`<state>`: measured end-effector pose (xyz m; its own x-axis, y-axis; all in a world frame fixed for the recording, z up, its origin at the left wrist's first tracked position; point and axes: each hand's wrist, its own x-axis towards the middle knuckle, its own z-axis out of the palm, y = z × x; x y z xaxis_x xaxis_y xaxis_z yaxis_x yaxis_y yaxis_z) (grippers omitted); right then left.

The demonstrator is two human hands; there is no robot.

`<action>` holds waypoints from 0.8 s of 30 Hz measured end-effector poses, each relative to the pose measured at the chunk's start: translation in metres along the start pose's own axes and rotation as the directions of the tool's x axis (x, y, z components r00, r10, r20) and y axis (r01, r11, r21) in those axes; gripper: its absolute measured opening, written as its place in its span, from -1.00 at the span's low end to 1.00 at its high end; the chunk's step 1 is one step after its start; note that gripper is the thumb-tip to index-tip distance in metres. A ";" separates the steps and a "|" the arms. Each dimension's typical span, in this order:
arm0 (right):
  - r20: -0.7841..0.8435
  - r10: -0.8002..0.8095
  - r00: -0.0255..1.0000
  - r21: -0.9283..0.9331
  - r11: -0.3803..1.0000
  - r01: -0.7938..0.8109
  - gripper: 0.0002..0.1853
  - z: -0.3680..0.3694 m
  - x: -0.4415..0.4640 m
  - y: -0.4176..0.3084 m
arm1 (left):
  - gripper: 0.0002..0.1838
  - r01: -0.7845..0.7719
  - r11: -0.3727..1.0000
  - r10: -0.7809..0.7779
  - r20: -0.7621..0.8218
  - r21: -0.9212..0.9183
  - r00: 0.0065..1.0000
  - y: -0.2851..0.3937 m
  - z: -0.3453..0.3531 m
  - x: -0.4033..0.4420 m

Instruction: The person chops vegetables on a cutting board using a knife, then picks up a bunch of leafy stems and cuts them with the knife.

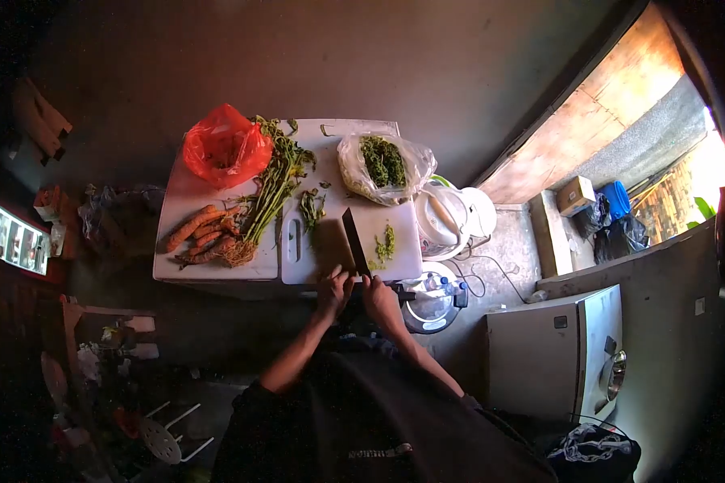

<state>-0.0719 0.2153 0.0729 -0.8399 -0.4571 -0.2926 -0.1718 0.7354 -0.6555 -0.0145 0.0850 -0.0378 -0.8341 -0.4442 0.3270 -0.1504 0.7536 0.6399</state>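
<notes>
A dark-bladed kitchen knife (pixel 354 240) points away from me over the white cutting board (pixel 403 241). My right hand (pixel 381 299) is closed around its handle at the board's front edge. Just to the left, my left hand (pixel 334 291) has its fingers curled together near the knife's handle end; what they pinch, if anything, I cannot make out. Chopped green pieces (pixel 385 245) lie to the right of the blade. A small bunch of leaves (pixel 311 208) rests at the board's back left, beyond the handle slot.
Carrots (pixel 195 228) and long leafy stalks with roots (pixel 267 201) lie on the left of the white table (pixel 169 258). Behind them stands a red plastic bag (pixel 227 149). A clear bag of greens (pixel 383 165) sits at the back right. White appliances (pixel 447 217) stand right of the table.
</notes>
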 end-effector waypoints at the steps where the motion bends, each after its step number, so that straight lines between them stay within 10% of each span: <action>1: -0.005 0.021 1.000 -0.023 1.000 -0.021 -0.49 -0.003 -0.002 -0.008 | -0.62 -0.005 1.000 0.005 -0.002 0.004 1.000 0.001 -0.001 0.000; 4: -0.022 0.044 0.999 -0.033 0.998 -0.044 -0.48 -0.005 -0.001 -0.013 | -0.60 0.050 0.998 -0.055 0.174 0.034 0.983 0.006 -0.013 0.005; 24: -0.023 -0.057 0.998 -0.014 0.998 0.057 -0.47 0.014 0.008 0.020 | -0.73 -0.041 0.999 0.040 -0.060 -0.022 0.997 0.012 -0.018 0.004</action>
<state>-0.0752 0.2191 0.0481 -0.8402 -0.4870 -0.2386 -0.2269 0.7153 -0.6610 -0.0099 0.0840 -0.0161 -0.8063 -0.4418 0.3933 -0.1039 0.7603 0.6412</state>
